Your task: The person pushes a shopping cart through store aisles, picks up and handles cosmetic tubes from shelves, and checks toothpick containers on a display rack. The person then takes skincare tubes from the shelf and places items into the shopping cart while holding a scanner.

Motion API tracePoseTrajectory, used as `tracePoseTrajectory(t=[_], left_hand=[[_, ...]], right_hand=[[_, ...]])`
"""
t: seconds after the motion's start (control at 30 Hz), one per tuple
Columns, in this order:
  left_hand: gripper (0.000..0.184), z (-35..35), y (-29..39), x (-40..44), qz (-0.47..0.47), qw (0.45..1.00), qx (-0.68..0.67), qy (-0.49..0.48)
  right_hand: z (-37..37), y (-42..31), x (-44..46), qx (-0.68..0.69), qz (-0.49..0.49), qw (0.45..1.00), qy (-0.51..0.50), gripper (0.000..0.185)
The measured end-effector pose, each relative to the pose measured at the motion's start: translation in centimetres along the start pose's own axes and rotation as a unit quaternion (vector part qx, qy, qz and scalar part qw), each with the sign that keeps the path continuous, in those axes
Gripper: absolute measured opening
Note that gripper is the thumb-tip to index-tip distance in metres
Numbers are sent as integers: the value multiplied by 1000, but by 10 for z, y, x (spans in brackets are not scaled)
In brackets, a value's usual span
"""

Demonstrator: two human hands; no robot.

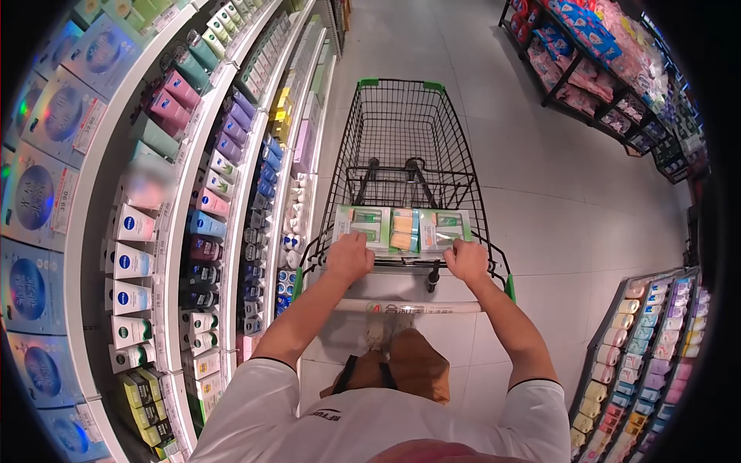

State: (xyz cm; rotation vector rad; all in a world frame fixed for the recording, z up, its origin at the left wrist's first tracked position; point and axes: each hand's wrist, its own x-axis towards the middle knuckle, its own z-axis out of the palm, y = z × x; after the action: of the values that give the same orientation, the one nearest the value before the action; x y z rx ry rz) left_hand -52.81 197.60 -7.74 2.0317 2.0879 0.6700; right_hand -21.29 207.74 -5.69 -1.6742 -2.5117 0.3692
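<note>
In front of me, at the near end of a black wire shopping cart [356,147] with green corners, is a wide white-and-green boxed set [405,220]. Green bottle shapes show on both its sides and tan pieces in its middle. My left hand [351,257] has its fingers curled over the near left edge of the box. At the near right edge, my right hand [467,258] grips it the same way. Both palms and the undersides of the fingers are hidden. The cart's pale handle bar [409,307] runs below my wrists, apart from both hands.
Shelves [158,309] of tubes and bottles line my left side closely. Large blue boxes [35,201] stand at far left. A black rack [579,77] of pink and blue packs is at upper right, a slanted display [641,363] at lower right. Tiled floor [532,224] lies between.
</note>
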Motion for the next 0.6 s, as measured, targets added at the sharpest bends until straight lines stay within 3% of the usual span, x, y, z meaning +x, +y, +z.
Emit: tracePoseTrajectory(t=[0.43,0.6], left_hand=[[16,32,-23,164,-35,999,9,11],[20,45,-26,228,-63,998,5,-19]], right_hand=[[-21,45,173,-8,-24,999,-29,40],[-24,68,245,3,-27,999,22,36]])
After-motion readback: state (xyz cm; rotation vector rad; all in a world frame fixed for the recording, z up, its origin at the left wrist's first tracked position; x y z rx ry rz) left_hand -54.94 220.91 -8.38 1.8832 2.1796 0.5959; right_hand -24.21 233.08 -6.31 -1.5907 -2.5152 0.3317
